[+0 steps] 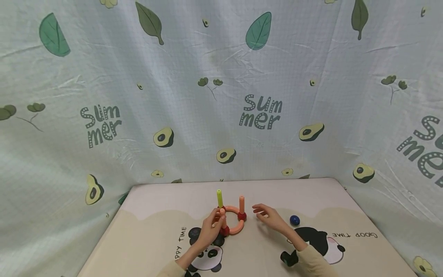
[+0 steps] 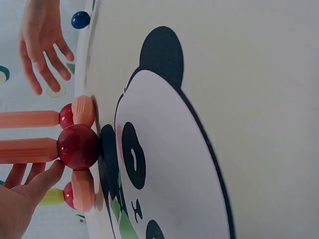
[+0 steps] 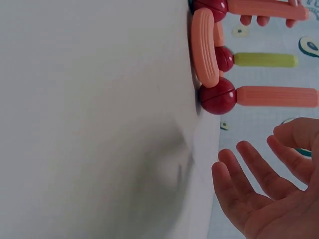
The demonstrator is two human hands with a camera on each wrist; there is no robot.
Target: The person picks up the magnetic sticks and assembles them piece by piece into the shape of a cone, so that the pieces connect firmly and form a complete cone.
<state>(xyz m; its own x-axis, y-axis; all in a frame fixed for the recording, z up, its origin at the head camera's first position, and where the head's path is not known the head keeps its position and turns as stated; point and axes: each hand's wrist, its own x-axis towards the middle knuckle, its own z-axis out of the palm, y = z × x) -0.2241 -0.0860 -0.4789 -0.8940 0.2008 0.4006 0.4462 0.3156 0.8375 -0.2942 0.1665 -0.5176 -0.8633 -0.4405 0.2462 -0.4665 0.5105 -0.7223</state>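
Note:
A ring of curved orange pieces (image 1: 237, 229) lies on the table, joined by red balls (image 1: 242, 216). Upright from the balls stand a yellow-green rod (image 1: 219, 198) at the back, an orange rod (image 1: 242, 204) on the right and another orange rod (image 2: 27, 151) at the front left. My left hand (image 1: 209, 229) holds the front-left orange rod, its fingers behind the rod and a fingertip by the red ball (image 2: 79, 147) below. To the right of the ring, my right hand (image 1: 271, 219) hovers above the table with fingers spread and slightly bent, touching nothing.
A blue ball (image 1: 295, 220) sits on the table just right of my right hand. The tabletop (image 1: 145, 231) carries printed pandas and lettering. A patterned cloth (image 1: 194, 115) hangs behind the table and along its sides.

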